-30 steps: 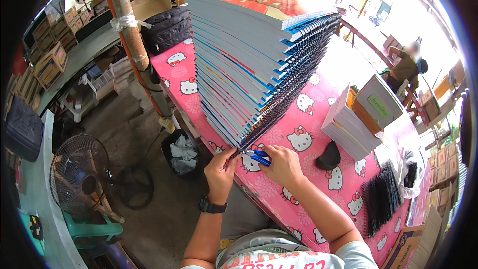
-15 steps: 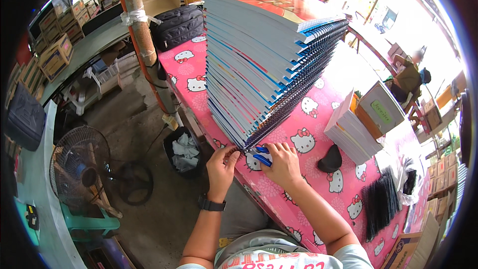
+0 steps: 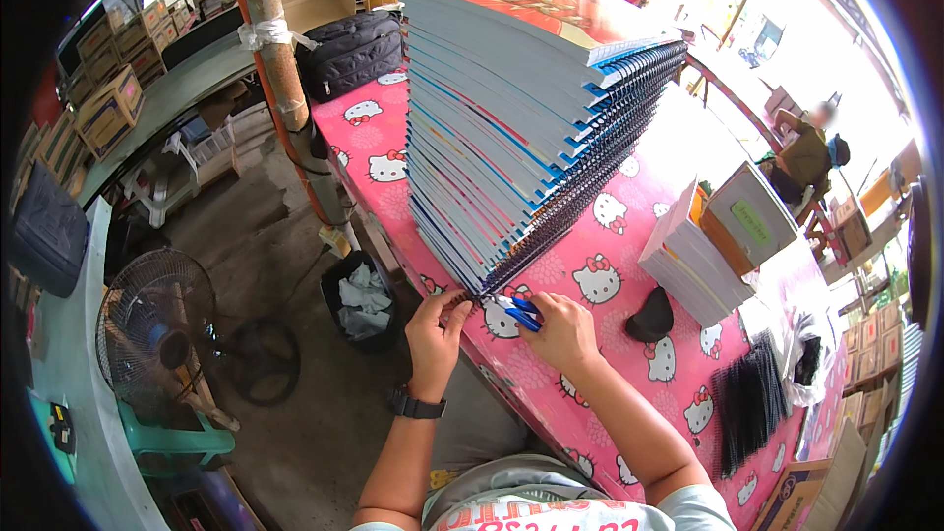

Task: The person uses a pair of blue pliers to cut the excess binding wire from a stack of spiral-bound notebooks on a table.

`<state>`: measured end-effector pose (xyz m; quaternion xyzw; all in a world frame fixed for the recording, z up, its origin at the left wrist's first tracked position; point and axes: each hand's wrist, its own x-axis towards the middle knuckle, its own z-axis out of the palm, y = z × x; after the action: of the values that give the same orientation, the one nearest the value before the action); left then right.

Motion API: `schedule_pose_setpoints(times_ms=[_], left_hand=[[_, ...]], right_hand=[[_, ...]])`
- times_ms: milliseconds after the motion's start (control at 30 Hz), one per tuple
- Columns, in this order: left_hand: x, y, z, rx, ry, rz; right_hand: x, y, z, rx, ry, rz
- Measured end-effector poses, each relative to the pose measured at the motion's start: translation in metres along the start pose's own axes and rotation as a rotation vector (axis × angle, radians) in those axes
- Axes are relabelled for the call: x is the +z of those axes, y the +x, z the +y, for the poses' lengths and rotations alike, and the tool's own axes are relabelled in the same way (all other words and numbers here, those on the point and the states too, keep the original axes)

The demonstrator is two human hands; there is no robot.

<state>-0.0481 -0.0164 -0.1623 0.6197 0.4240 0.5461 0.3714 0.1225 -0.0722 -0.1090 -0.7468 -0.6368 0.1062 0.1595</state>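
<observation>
A tall stack of spiral-bound books (image 3: 492, 128) with a red top cover stands on the pink table, its dark coil spines facing right. At the stack's near bottom corner my left hand (image 3: 437, 331) pinches the end of a dark spiral binding coil (image 3: 469, 297) between thumb and fingers. My right hand (image 3: 562, 334) is closed around blue-handled pliers (image 3: 524, 313). Their metal jaws point left and meet the corner beside my left fingertips. Whether the jaws grip the coil is too small to tell.
Right of the stack are a pile of unbound books (image 3: 693, 256), a black rounded object (image 3: 650, 315) and a bundle of black coils (image 3: 749, 403) on the patterned table (image 3: 629, 393). A floor fan (image 3: 157, 320), a rusty post (image 3: 285, 88) and a bin (image 3: 362, 305) stand left. Someone sits far right.
My right hand has shifted slightly right and down with the pliers, whose handles look closer together. My left hand stays at the corner.
</observation>
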Motion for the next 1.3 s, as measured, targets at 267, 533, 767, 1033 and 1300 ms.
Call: schedule_pose_setpoints(times_ms=[267, 533, 767, 1033, 1300], left_hand=[[0.002, 0.0, 0.003, 0.12, 0.197, -0.075], [0.001, 0.001, 0.003, 0.121, 0.254, -0.074], [-0.008, 0.005, -0.002, 0.09, 0.265, -0.138], [-0.001, 0.006, -0.001, 0.1, 0.328, -0.15], [-0.005, 0.003, -0.007, 0.08, 0.245, -0.124]], right_hand=[[0.008, 0.004, 0.003, -0.125, -0.15, 0.124], [0.005, 0.002, 0.007, -0.119, -0.23, 0.126], [0.008, 0.004, 0.006, -0.143, -0.206, 0.134], [0.004, 0.011, 0.003, -0.05, -0.065, -0.045], [-0.004, 0.008, 0.003, -0.051, -0.071, -0.054]])
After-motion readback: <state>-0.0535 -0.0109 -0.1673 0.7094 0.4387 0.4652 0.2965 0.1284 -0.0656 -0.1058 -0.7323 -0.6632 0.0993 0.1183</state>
